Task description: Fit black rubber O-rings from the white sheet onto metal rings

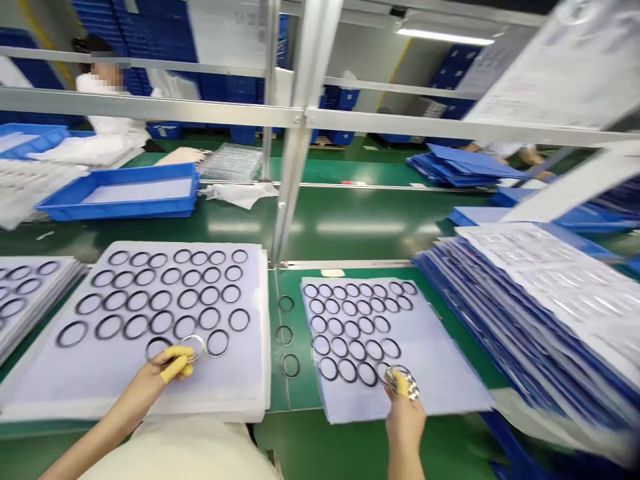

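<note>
My left hand (159, 371), with yellow finger cots, pinches a shiny metal ring (201, 341) just above the front row on the left white sheet (220, 393). Rows of dark-rimmed rings (139, 300) lie on that sheet. Over the front row of the right white sheet (425, 347), my right hand (406, 415) is closed around several silvery rings (411, 388) bunched together. A yellow cot covers its visible fingertip. More rings (339, 347) lie in rows on that sheet's left and back part. Several single rings (290, 365) rest on the green table between the sheets.
A metal post (290, 160) rises behind the sheets. To the right stands a tall stack of blue and white sheets (505, 320). A blue tray (117, 193) sits at the back left. Another ring-covered stack (37, 303) lies far left. A person (107, 100) is beyond the frame.
</note>
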Motion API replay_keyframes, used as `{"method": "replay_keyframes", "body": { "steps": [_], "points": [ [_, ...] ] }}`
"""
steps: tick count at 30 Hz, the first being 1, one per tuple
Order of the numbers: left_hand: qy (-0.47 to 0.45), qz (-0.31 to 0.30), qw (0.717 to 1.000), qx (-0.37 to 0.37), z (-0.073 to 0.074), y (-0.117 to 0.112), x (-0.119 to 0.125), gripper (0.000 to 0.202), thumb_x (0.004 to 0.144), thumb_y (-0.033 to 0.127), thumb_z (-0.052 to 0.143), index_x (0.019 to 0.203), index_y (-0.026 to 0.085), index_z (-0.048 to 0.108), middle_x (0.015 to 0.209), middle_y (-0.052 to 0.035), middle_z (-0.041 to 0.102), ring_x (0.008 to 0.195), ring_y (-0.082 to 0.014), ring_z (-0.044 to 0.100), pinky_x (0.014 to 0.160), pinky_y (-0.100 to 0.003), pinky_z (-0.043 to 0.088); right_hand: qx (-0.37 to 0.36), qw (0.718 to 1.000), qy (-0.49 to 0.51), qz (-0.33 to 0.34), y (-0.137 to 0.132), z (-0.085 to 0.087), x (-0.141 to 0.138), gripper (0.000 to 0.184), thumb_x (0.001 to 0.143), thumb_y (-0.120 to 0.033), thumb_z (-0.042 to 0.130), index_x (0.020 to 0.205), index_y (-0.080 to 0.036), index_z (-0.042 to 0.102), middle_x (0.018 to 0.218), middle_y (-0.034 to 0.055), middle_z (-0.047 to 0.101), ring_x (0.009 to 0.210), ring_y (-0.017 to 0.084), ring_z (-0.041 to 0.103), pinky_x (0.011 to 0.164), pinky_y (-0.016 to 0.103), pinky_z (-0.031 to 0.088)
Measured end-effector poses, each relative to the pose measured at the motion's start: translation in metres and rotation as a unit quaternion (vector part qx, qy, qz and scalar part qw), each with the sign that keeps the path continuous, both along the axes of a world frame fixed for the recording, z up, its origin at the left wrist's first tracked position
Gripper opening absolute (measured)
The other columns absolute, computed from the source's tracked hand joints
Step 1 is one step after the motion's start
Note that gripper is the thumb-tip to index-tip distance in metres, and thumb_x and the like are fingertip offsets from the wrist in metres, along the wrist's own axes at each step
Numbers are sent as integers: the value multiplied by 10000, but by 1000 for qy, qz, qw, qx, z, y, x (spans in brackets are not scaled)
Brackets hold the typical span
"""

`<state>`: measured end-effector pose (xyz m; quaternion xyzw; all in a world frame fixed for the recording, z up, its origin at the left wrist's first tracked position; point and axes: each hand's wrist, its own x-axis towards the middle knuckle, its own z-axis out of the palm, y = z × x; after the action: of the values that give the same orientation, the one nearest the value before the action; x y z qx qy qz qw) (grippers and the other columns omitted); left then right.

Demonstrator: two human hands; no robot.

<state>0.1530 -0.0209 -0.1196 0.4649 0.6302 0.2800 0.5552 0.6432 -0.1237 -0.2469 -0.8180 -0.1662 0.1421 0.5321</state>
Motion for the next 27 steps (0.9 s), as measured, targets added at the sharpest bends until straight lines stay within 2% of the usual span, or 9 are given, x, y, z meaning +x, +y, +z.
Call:
{"method": "replay_keyframes", "body": {
  "steps": [3,7,8,10,12,14,19,23,27],
  "points": [
    [-2,-41,999,15,8,-1,0,302,771,440,582,901,177,651,722,-30,646,712,-185,581,713,-306,463,-7,993,5,115,20,24,-58,493,848,-526,514,968,-76,675,896,131,730,847,300,681,691,399,549],
    [11,-49,998,33,6,-4,-6,263,753,414,565,855,180,626,759,-30,613,757,-181,574,744,-310,462,23,939,-28,342,46,52,-156,386,763,-470,644,1007,-178,710,1150,117,687,1003,303,645,833,415,526],
    [13,-48,998,35,5,-5,-8,258,755,406,562,861,179,625,783,-33,614,776,-180,576,764,-312,463,43,914,-56,399,52,57,-178,343,787,-428,638,1038,-202,702,1179,113,674,1025,292,638,859,419,515],
    [11,-59,998,33,3,-8,-12,270,779,399,534,881,167,627,783,-38,619,768,-173,583,770,-315,471,118,818,-262,498,61,64,-212,240,877,-334,560,1024,-202,696,1202,148,657,1055,302,620,823,439,511],
    [6,-93,995,26,3,-10,-16,298,816,398,491,900,148,632,751,-41,628,726,-166,594,737,-313,488,150,723,-425,524,68,66,-233,223,930,-263,490,993,-188,690,1181,179,658,1056,310,616,763,426,511],
    [8,-139,990,22,5,-10,-20,314,844,384,468,917,137,648,737,-43,642,691,-160,606,694,-301,502,140,677,-502,521,73,65,-242,248,951,-249,452,958,-178,690,1144,189,667,1030,309,625,725,402,509],
    [94,-227,967,65,12,-6,-36,237,864,304,519,969,188,697,938,-51,673,884,-185,626,826,-315,491,103,648,-535,532,74,54,-247,326,974,-268,385,930,-182,696,1145,185,665,1014,303,628,729,394,507],
    [216,-235,940,117,16,-5,-53,272,911,233,466,1095,178,660,1213,-117,595,1182,-241,514,986,-378,410,86,644,-544,531,76,50,-249,357,986,-290,350,955,-172,686,1166,186,649,1000,293,624,710,380,507],
    [337,-231,900,152,8,0,-66,257,909,111,417,986,99,662,1410,-212,423,1256,-320,446,1027,-510,325,68,626,-579,518,75,51,-250,360,983,-275,350,961,-140,683,1139,212,655,1013,331,610,711,408,491]
  ]
}}
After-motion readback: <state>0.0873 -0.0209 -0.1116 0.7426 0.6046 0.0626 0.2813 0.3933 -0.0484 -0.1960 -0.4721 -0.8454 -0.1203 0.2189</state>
